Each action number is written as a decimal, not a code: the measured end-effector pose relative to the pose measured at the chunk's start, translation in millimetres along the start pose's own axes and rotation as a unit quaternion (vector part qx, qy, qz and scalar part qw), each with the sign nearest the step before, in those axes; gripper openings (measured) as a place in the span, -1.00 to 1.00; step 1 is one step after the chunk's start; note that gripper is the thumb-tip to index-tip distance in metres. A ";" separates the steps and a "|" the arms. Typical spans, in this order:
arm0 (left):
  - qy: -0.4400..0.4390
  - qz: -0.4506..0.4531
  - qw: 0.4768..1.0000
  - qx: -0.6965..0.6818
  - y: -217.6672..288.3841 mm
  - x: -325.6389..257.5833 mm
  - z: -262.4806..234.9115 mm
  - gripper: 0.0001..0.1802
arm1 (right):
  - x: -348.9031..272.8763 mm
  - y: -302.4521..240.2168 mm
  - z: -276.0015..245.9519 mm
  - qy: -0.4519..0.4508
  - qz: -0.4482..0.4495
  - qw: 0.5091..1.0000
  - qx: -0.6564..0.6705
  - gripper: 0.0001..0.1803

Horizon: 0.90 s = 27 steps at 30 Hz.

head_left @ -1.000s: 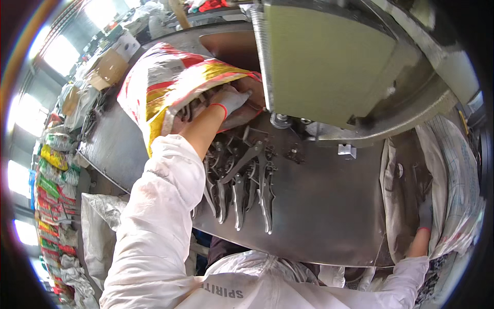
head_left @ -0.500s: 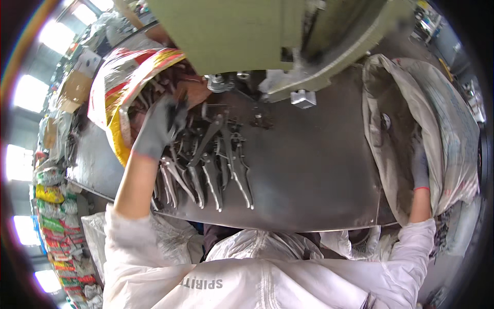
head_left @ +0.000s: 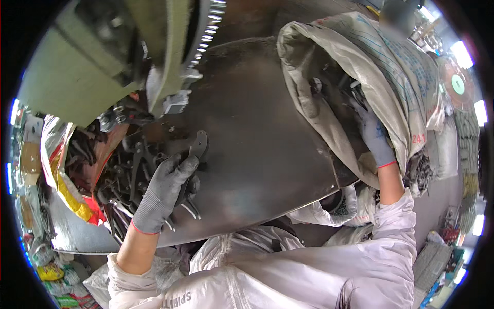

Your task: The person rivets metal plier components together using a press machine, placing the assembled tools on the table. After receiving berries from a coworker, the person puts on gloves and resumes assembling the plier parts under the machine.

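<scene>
1. The left hand [head_left: 163,193] in a grey glove pinches one dark metal piece [head_left: 195,149] between thumb and fingers, and holds it up just over the metal table [head_left: 267,154]
2. The other dark metal pieces [head_left: 128,180] lie in a heap on the table, right beside that hand, so I think most of them still wait their turn
3. The right hand [head_left: 374,138], gloved too, is deep in the mouth of the big grey sack [head_left: 370,67] at the right side of the table. I cannot tell if its fingers are spread or closed
4. The grey sack has dark metal bits down inside, but it is too dark to count them
5. The colourful sack [head_left: 64,170] on the left lies open, and more dark metal pieces spill out of it onto the table
6. A big green machine [head_left: 77,56] hangs over the back of the table
</scene>
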<state>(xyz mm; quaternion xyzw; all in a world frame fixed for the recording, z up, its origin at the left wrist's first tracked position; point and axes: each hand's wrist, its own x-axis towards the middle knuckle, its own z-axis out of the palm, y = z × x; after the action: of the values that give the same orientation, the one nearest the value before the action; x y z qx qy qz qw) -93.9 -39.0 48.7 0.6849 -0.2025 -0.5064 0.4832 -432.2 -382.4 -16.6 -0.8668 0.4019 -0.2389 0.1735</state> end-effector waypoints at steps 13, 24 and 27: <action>-0.009 0.246 0.907 0.342 -30.1 94.0 65.3 -0.77 | 71.7 -32.5 -127.6 0.055 0.054 0.976 -0.206 -0.52; 0.050 0.510 0.761 0.397 -51.1 132.5 76.0 -0.67 | 91.4 14.6 -80.5 0.013 0.172 0.902 -0.395 0.06; 0.046 0.490 0.776 0.394 -52.2 133.1 77.2 -0.68 | 109.4 33.9 -66.4 0.058 0.181 0.891 -0.411 0.04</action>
<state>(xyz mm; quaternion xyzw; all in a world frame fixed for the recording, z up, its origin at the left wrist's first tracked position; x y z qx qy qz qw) -119.7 -152.8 -64.4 0.6462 -0.6700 -0.0451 0.3626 -428.2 -495.9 51.6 -0.7576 0.6233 -0.0663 -0.1821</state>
